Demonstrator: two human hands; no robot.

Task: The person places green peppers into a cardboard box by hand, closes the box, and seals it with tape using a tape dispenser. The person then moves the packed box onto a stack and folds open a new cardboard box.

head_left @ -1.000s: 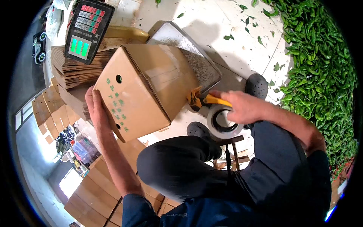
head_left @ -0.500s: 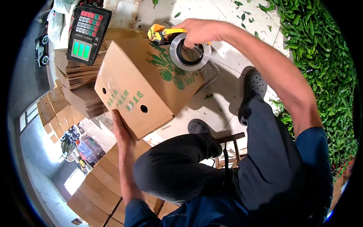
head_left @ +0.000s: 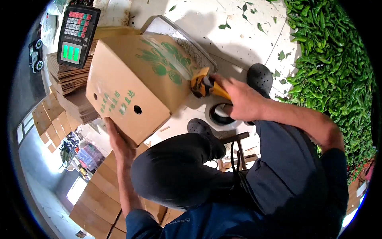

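A tan cardboard box (head_left: 123, 87) with green print and round holes stands tilted over the metal scale platform (head_left: 175, 30). A clear strip of tape runs along its printed upper side. My right hand (head_left: 246, 99) is wrapped round the handle of a yellow and black tape dispenser (head_left: 201, 83), whose head is at the box's right edge. The large tape roll (head_left: 221, 115) hangs below that hand. Against the lower left edge of the box, my left hand (head_left: 119, 141) supports it, with its fingers partly hidden.
Flattened cardboard (head_left: 75, 105) is stacked left of the box, below a scale display (head_left: 78, 36) with lit green digits. Green peppers (head_left: 326, 71) cover the floor at the right. More boxes (head_left: 95, 199) stand at the lower left. Loose leaves lie on the pale floor.
The box has turned, showing its printed side upward. The dispenser went up to the box's far edge, then came back down along that side, where tape now lies.
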